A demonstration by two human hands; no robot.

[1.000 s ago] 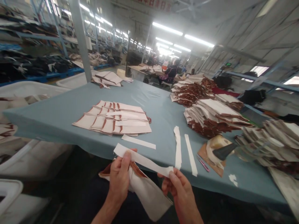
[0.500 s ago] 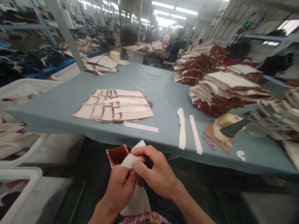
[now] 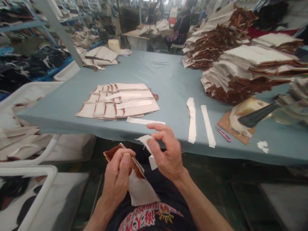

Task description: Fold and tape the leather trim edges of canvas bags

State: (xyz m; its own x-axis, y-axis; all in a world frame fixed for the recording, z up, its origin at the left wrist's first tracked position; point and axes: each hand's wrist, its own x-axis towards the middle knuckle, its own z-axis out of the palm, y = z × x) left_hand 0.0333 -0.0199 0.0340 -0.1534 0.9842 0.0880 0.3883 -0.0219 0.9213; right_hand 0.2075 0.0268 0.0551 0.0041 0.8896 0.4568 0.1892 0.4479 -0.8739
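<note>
My left hand (image 3: 119, 175) is closed around a cream fabric piece with a brown lining and edge (image 3: 139, 189), held over my lap below the table's near edge. My right hand (image 3: 166, 150) pinches a folded white strip (image 3: 148, 146) between thumb and fingers, just right of the brown opening. On the blue-grey table (image 3: 168, 83) ahead lies a fanned row of cream pieces with brown trim (image 3: 117, 101), with white strips laid on them. One loose strip (image 3: 145, 121) lies at its near side.
Two more white strips (image 3: 199, 122) lie to the right, near a pink pen (image 3: 223, 134) and a brown pad carrying a dark-handled tool (image 3: 250, 118). Tall stacks of cream and brown pieces (image 3: 250, 67) fill the right. White bins (image 3: 31, 179) stand left. A person sits far back.
The long strip stretched between both hands a second ago was gathered up by my right hand, which has now drawn apart from the left. The view has tilted downward.
</note>
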